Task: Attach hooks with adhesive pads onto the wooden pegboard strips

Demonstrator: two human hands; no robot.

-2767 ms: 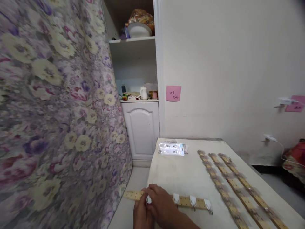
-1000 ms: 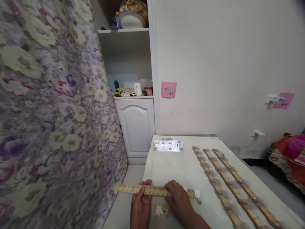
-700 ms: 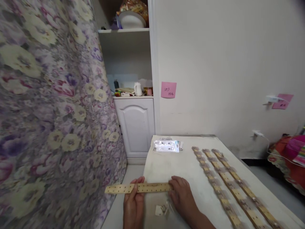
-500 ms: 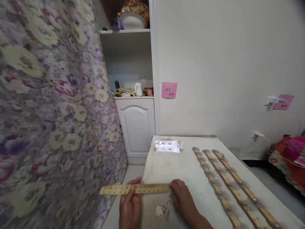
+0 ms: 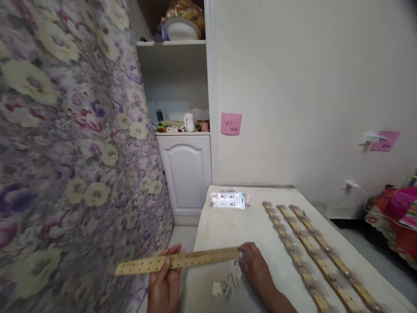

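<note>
Strip [image 5: 202,258] gripped by left fingers [image 5: 167,263], right fingers [image 5: 249,248] closed at its end, hooks [image 5: 216,288] nearby

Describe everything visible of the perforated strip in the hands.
The strip is long, flat and straight, pale yellowish, looking like wood, with rows of small dark holes. It slants, right end higher in view, its left end beyond the table. The left hand's grip holds it near the middle, thumb in front; the right hand's grip is on its right end.
</note>
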